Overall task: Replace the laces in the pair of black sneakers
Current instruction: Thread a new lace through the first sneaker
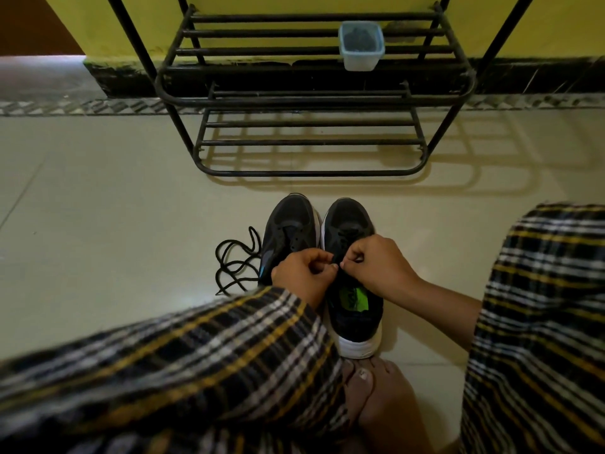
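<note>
Two black sneakers with white soles stand side by side on the floor, toes pointing away from me. The left sneaker (291,231) has no lace in its eyelets. A loose black lace (235,263) lies coiled on the floor just left of it. The right sneaker (352,306) shows a green insole label. My left hand (302,271) and my right hand (376,260) meet over the right sneaker's tongue, each pinching its black lace (337,258) near the top eyelets. Most of that lace is hidden by my fingers.
A black metal shoe rack (311,103) stands against the yellow wall ahead, with a small pale blue plastic tub (360,45) on its upper shelf. My bare foot (379,398) rests behind the right sneaker's heel. Plaid sleeves and trouser legs fill the lower corners.
</note>
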Tool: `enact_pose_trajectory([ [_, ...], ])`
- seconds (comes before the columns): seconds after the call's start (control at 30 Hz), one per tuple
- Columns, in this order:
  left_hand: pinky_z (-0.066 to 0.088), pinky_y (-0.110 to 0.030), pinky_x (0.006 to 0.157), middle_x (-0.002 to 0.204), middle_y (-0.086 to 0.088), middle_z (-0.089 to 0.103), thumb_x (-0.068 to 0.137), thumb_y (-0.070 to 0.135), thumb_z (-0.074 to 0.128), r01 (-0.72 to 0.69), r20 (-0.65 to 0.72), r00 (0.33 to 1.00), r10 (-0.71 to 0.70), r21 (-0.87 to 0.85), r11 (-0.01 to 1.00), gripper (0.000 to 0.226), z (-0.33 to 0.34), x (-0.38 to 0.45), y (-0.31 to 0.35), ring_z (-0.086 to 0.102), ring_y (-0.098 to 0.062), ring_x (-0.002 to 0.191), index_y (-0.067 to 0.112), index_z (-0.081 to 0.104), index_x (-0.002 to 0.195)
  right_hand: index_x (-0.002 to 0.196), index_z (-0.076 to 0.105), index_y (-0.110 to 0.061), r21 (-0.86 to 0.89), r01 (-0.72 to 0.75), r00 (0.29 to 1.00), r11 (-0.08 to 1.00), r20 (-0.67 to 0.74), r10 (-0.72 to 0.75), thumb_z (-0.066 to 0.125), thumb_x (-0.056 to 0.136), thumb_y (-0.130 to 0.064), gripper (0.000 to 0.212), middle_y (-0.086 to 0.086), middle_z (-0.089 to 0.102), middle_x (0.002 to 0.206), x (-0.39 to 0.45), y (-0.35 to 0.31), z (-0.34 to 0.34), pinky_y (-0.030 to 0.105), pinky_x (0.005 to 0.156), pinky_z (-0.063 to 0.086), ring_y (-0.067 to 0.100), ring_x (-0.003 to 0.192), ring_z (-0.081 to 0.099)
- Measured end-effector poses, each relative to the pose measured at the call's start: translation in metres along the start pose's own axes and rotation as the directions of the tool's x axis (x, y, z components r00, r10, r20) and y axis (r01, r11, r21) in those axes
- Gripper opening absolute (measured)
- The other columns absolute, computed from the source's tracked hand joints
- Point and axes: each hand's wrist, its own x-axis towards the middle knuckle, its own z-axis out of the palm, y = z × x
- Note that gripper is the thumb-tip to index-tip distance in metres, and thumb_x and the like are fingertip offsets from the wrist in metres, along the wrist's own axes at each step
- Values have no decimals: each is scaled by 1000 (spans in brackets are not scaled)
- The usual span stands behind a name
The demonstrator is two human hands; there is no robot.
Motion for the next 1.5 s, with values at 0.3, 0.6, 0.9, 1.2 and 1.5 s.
enact_pose_trajectory([
  [0.3,47,-45,93,78,7,70,82,31,69,-23,-8,1000,23,27,999,9,2,0,1,66,-12,83,32,67,91,77,70,-12,87,-48,998,995,-47,52,64,87,-17,14,3,70,81,-2,1,3,25,70,46,17,80,63],
  [0.6,48,-46,91,77,6,69,82,28,70,-32,2,999,32,34,999,9,0,-3,1,65,-12,82,32,67,89,77,70,-11,89,-91,996,992,-5,91,62,89,-18,16,5,70,82,-1,-3,6,23,67,42,16,78,62],
  [0.9,46,-45,94,81,8,69,84,27,66,-14,34,999,12,62,998,9,-1,-4,9,65,-10,85,30,67,92,95,66,-2,-87,-26,998,996,54,31,51,94,-11,18,12,66,92,-8,-11,0,26,61,29,25,86,59],
  [1.2,44,-48,94,86,5,69,92,33,55,0,36,999,-4,104,995,12,-3,0,13,64,-17,84,29,66,91,94,68,-8,-134,3,1000,991,13,-1,53,94,-19,19,7,66,90,-9,-12,-2,24,65,33,21,85,60],
  [1.5,41,-45,99,98,8,69,90,29,58,2,69,998,-13,165,986,12,1,2,16,63,-15,96,29,63,101,116,61,-18,-485,200,979,851,67,-191,44,98,-24,25,5,50,120,-5,-8,-11,22,74,25,23,115,43],
])
